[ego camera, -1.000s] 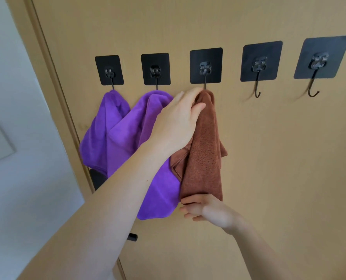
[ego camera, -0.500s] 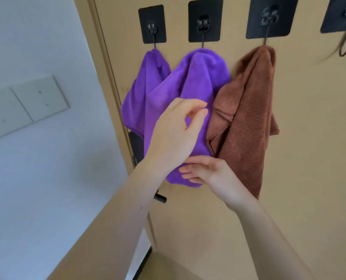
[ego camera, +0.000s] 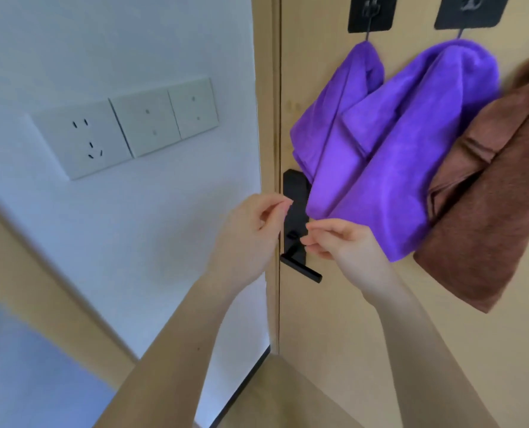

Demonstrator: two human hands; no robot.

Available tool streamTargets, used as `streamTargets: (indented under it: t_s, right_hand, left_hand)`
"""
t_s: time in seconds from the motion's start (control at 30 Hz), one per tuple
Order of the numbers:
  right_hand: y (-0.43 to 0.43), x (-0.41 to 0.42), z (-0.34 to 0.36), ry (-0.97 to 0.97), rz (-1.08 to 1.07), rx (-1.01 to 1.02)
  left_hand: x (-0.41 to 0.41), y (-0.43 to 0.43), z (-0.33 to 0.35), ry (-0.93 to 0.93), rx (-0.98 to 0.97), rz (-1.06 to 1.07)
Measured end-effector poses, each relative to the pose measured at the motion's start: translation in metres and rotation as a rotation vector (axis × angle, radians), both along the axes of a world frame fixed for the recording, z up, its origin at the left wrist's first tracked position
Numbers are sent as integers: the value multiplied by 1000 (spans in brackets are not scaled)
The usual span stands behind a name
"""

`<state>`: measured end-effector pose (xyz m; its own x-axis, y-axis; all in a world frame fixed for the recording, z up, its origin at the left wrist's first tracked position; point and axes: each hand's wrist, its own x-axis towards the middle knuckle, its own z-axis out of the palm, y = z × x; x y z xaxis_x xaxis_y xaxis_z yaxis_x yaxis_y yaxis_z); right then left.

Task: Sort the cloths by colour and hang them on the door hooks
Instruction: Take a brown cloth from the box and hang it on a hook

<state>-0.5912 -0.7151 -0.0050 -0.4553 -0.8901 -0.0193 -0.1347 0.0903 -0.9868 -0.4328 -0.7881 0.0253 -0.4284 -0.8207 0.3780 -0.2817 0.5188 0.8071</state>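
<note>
Lower than half a second ago, the left hand (ego camera: 247, 236) and the right hand (ego camera: 346, 245) have come off the cloths and now sit level with the door handle, while the view has swung left so that more wall shows. Across the right side stands the tan door (ego camera: 380, 329), and the pale wall (ego camera: 139, 230) fills the left. On the door the brown cloth (ego camera: 488, 217) hangs furthest right, cut off by the edge of the view, its hook out of sight. Just beside it and overlapping its left edge hangs the larger purple cloth (ego camera: 411, 168), and the smaller purple cloth (ego camera: 337, 118) hangs to its left, partly tucked behind it. Both bare forearms reach up from the bottom of the view. Neither hand holds anything: the left has its fingers loosely curled, thumb and forefinger close together, in front of the door's edge; the right is loosely curled too, just below the bottom hem of the larger purple cloth, and whether its fingertips touch the handle cannot be told. A white socket and switch panel (ego camera: 124, 125) sits on the wall. The black door handle (ego camera: 297, 223) lies between the two hands. At the top, two black hook pads (ego camera: 371, 17) (ego camera: 468, 13) each carry one purple cloth.
</note>
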Motion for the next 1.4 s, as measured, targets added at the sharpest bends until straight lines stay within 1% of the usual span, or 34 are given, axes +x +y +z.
streamTargets:
  t_s: [0.2,0.5,0.6,0.7,0.87,1.0,1.1,1.3,1.4]
  right_hand:
    - [-11,62,12,66,46,-9]
    - [-17,161,27,199,186,-18]
    - [-20,194,28,204,231,-23]
    - [-24,225,25,169,265,-3]
    - [-33,271,17,139,353,9]
    - [-41,299,9,165,462,12]
    - [-50,316,3,199,536,20]
    - [-67,347,-1,210,762,18]
    - [-77,362,-3,218,889,0]
  left_hand:
    - [72,4,-6,8,48,75]
    - [169,25,-13,72,108,200]
    - [205,35,-15,113,141,246]
    - [246,44,-15,150,182,284]
    - [305,54,-17,127,213,385]
    - [338,61,-26,126,227,499]
    - [361,67,-33,69,241,585]
    - [389,68,-54,-151,188,793]
    - [399,69,-61,-259,211,882]
